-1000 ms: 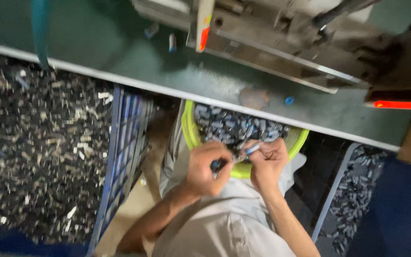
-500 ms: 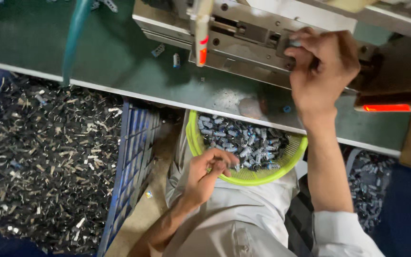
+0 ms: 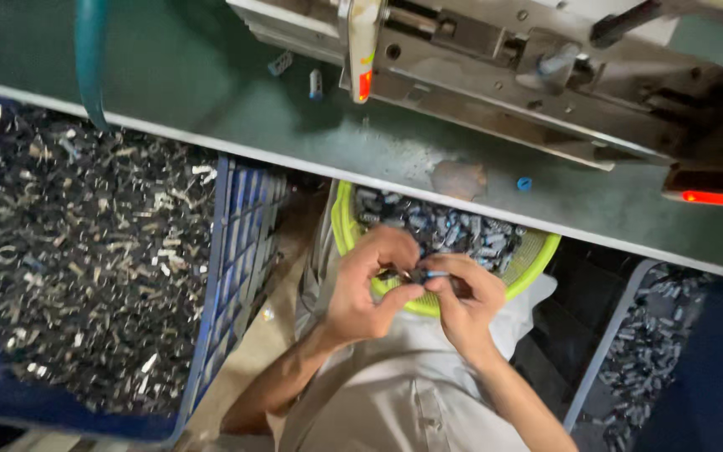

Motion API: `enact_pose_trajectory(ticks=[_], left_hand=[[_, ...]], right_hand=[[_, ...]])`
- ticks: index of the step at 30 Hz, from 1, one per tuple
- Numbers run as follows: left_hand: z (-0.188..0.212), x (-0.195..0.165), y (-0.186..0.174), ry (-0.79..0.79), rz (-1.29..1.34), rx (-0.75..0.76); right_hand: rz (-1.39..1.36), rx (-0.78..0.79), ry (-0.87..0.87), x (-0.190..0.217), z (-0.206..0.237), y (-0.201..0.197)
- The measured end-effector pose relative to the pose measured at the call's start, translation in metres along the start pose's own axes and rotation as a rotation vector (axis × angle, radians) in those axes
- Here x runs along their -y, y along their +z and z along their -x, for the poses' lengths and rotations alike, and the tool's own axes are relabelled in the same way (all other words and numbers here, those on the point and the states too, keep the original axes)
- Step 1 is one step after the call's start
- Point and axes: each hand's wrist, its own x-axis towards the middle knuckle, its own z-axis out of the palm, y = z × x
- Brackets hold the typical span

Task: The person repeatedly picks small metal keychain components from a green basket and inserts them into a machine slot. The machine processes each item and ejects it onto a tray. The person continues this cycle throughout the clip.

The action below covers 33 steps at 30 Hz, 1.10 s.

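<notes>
Two hands: the left hand (image 3: pixel 361 289) and the right hand (image 3: pixel 462 301) meet fingertip to fingertip over the near rim of a yellow-green basket (image 3: pixel 537 259) that rests in the person's lap.
Small part: a little dark metal piece with a blue end (image 3: pixel 427 274), pinched between the two hands — its exact shape is too small to make out.
Left hand: curled, thumb and forefinger closed on the dark end of the small part.
Right hand: curled likewise, fingertips closed on the blue end of the same part.
Basket contents: a heap of similar small pieces (image 3: pixel 453 230), dark grey with pale blue bits, filling the bowl to just beneath the hands.
Bench: a worn green table edge (image 3: pixel 211 109) crosses above the basket — a grey metal machine (image 3: pixel 495 67) sits on it, with a red strip glowing at its right side (image 3: pixel 721 199).
Left crate: a blue slatted crate (image 3: pixel 228 276) piled with dark metal scraps (image 3: pixel 85 259), well apart from the hands.
Right bin: another bin (image 3: pixel 654 335) holding more small grey pieces, beside the person's right forearm.
</notes>
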Motion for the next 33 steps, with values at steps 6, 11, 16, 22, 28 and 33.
enact_pose_trajectory(ticks=[6,11,16,22,28,33], left_hand=[[-0.010,-0.005,0.008,0.023,-0.276,0.082],[-0.007,-0.003,0.007,-0.039,-0.285,0.080],[0.014,-0.012,-0.049,0.192,0.782,0.477],[0.028,0.016,-0.069,-0.073,0.845,0.356],[0.008,0.035,-0.012,0.100,-0.888,0.107],[-0.018,0.034,0.006,0.217,-0.931,0.151]], right_hand=[[-0.127,-0.108,-0.167,-0.023,0.028,-0.004],[-0.432,-0.056,-0.170,-0.026,0.014,-0.004],[-1.168,-0.153,0.543,-0.025,0.002,-0.012],[-0.369,-0.250,-0.230,0.043,-0.081,-0.038],[0.479,-0.267,-0.878,0.074,-0.186,-0.052],[0.490,-0.199,-0.814,0.069,-0.190,-0.051]])
